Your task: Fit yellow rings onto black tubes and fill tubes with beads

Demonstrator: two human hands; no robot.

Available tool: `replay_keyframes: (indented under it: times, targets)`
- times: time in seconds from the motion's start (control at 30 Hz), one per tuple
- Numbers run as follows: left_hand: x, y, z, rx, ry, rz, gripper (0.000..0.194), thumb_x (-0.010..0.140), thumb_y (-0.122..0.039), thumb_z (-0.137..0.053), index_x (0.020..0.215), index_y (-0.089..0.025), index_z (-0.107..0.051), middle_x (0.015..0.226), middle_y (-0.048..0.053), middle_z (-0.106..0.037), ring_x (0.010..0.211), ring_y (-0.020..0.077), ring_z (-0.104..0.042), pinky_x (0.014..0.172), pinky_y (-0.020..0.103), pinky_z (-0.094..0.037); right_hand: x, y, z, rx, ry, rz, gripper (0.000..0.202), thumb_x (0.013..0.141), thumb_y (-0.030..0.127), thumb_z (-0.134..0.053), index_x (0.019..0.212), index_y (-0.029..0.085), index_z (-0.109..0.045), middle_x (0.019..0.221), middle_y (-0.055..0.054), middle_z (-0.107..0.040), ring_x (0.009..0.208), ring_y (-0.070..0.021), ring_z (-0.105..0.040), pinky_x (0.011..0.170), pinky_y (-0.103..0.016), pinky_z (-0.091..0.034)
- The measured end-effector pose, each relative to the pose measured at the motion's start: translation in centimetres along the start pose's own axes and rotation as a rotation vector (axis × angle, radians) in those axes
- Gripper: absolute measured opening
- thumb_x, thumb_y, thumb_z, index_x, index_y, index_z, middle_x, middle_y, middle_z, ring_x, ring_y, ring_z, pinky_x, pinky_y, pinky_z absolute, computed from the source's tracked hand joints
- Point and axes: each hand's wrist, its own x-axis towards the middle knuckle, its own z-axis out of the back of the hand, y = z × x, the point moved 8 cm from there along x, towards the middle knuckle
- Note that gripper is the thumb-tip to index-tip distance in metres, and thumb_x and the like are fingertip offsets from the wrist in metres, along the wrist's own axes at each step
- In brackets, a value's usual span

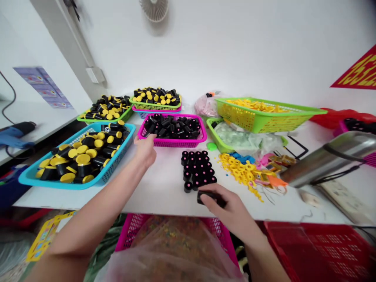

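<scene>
My left hand [146,150] is at the front left corner of a magenta basket [176,143] heaped with black cylinders [173,127]. Its fingertips reach over the rim among them; whether they grip one is hidden. Over the front of the white table, my right hand [225,201] is closed on a black cylinder [202,197], held on its side between thumb and fingers. Just beyond it stand several black cylinders [199,168] in close upright rows, each with a pink dot on top.
To the left sit a blue basket [117,164] and green baskets of yellow-capped black cylinders. Yellow plastic pieces [239,168] lie right of the rows, near a steel flask [320,164]. A green basket [270,123] stands behind. Below the front edge is a bag-lined magenta basket [129,231].
</scene>
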Motion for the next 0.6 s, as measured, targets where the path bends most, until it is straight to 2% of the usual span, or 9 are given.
replay_keyframes:
  times: [0.03, 0.1, 0.13, 0.17, 0.2, 0.27, 0.4, 0.5, 0.6]
  targets:
    - [-2.8, -1.1, -1.0, 0.226, 0.252, -0.143, 0.046, 0.082, -0.020, -0.063, 0.123, -0.030, -0.045, 0.131, 0.003, -0.047, 0.124, 0.0174, -0.043, 0.103, 0.037, -0.041, 0.1, 0.1, -1.0, -0.005, 0.002, 0.009, 0.027, 0.087, 0.044, -0.058, 0.104, 0.025, -0.066, 0.099, -0.002, -0.068, 0.090, -0.0175, -0.061, 0.081, -0.030, -0.046]
    - [-9.0, -0.8, -1.1, 0.363, 0.568, -0.147, 0.049, 0.059, -0.016, -0.084, 0.101, -0.024, -0.061, 0.118, 0.005, -0.057, 0.112, 0.0227, -0.053, 0.099, 0.037, -0.044, 0.2, 0.2, -2.9, 0.008, 0.030, 0.016, 0.024, 0.088, 0.042, -0.057, 0.102, 0.025, -0.066, 0.101, -0.001, -0.068, 0.093, -0.0176, -0.061, 0.083, -0.030, -0.046]
    - [-12.9, 0.0, -1.8, 0.552, 0.859, -0.182, 0.044, 0.060, -0.018, -0.084, 0.099, -0.023, -0.062, 0.120, 0.005, -0.057, 0.112, 0.0227, -0.053, 0.101, 0.036, -0.043, 0.3, 0.1, -4.0, 0.022, 0.062, 0.008, 0.024, 0.088, 0.042, -0.056, 0.101, 0.024, -0.065, 0.100, -0.001, -0.068, 0.091, -0.0173, -0.061, 0.080, -0.030, -0.046]
    - [-15.7, 0.4, -1.7, 0.676, 0.985, -0.249, 0.037, 0.064, -0.017, -0.082, 0.096, -0.023, -0.063, 0.117, 0.004, -0.058, 0.109, 0.0210, -0.055, 0.100, 0.034, -0.043, 0.4, 0.0, -5.0, 0.034, 0.101, -0.008, 0.025, 0.089, 0.043, -0.055, 0.100, 0.023, -0.064, 0.098, -0.001, -0.068, 0.087, -0.0168, -0.062, 0.077, -0.029, -0.047]
    - [-17.6, 0.9, -1.2, 0.770, 1.040, -0.260, 0.030, 0.071, -0.014, -0.076, 0.097, -0.023, -0.063, 0.112, 0.003, -0.060, 0.105, 0.0193, -0.057, 0.096, 0.032, -0.045, 0.4, -0.2, -5.9, 0.041, 0.137, -0.026, 0.026, 0.089, 0.045, -0.054, 0.099, 0.023, -0.062, 0.095, -0.001, -0.067, 0.083, -0.0162, -0.061, 0.073, -0.029, -0.047]
    - [-19.0, 1.6, -0.2, 0.921, 1.024, -0.296, 0.024, 0.082, -0.012, -0.064, 0.103, -0.024, -0.061, 0.106, 0.002, -0.063, 0.101, 0.0175, -0.059, 0.091, 0.030, -0.047, 0.5, -0.4, -7.2, 0.050, 0.177, -0.047, 0.029, 0.089, 0.048, -0.054, 0.098, 0.021, -0.058, 0.091, -0.001, -0.066, 0.078, -0.0157, -0.060, 0.070, -0.029, -0.046]
    - [-16.9, 2.6, 1.8, 1.002, 0.904, -0.314, 0.046, 0.083, -0.019, -0.063, 0.126, -0.030, -0.053, 0.112, 0.002, -0.065, 0.099, 0.0194, -0.063, 0.088, 0.031, -0.049, 0.7, -0.1, -7.8, 0.028, 0.132, 0.034, 0.033, 0.085, 0.048, -0.060, 0.098, 0.021, -0.046, 0.097, -0.003, -0.060, 0.088, -0.0170, -0.057, 0.078, -0.031, -0.047]
    - [-14.4, 4.2, 3.6, 0.985, 0.832, -0.273, 0.040, 0.080, -0.020, -0.064, 0.118, -0.028, -0.059, 0.107, 0.001, -0.067, 0.094, 0.0189, -0.065, 0.085, 0.029, -0.050, 0.8, -0.4, -7.8, -0.106, 0.117, 0.061, 0.024, 0.085, 0.039, -0.058, 0.090, 0.021, -0.044, 0.094, -0.004, -0.055, 0.081, -0.0164, -0.054, 0.071, -0.031, -0.048]
    - [-12.6, 5.8, 5.0, 0.995, 0.765, -0.289, 0.031, 0.081, -0.022, -0.064, 0.112, -0.026, -0.062, 0.108, 0.002, -0.068, 0.098, 0.0199, -0.064, 0.089, 0.030, -0.049, 1.3, -1.0, -7.9, -0.179, 0.120, 0.047, 0.016, 0.081, 0.031, -0.060, 0.089, 0.019, -0.052, 0.094, -0.006, -0.055, 0.079, -0.0169, -0.055, 0.069, -0.032, -0.050]
